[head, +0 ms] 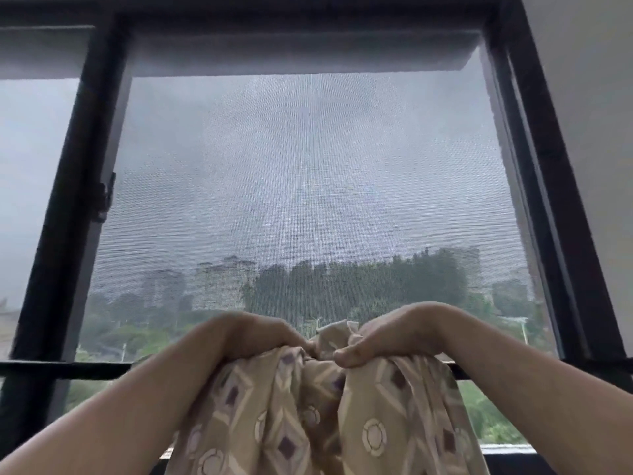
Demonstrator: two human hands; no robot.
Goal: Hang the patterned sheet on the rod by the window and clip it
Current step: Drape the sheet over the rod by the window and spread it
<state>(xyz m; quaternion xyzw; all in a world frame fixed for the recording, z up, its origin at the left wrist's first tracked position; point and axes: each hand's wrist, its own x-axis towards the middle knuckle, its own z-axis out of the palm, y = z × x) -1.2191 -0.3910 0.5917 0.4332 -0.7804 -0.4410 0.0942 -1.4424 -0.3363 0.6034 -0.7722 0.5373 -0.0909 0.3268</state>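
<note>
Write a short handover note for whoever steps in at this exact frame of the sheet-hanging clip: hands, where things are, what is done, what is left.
Left hand: grips the bunched top of the patterned sheet, fingers curled over it.
Right hand: grips the same bunch just beside the left, thumb pressed on the fabric.
Sheet: gathered at the level of the dark rod that runs across the window screen; the rest hangs down toward the person. Whether it already lies over the rod cannot be told, since the hands hide that spot.
Done: sheet brought up to the rod.
Left: spread it along the rod, then clip it. No clip is in view.
</note>
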